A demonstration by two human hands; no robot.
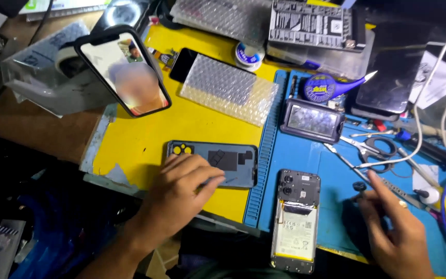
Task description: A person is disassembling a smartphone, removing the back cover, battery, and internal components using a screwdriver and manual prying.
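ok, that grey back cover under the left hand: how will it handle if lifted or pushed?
The back cover looks like a thin, hollow shell, so probably light and a bit bendy. It lies flat on the smooth yellow mat, so a push likely slides it; it won't roll. The left hand rests its fingers on it.

Left hand [181,183] flat on grey back cover [218,163], right hand [396,232] beside opened phone [296,219]
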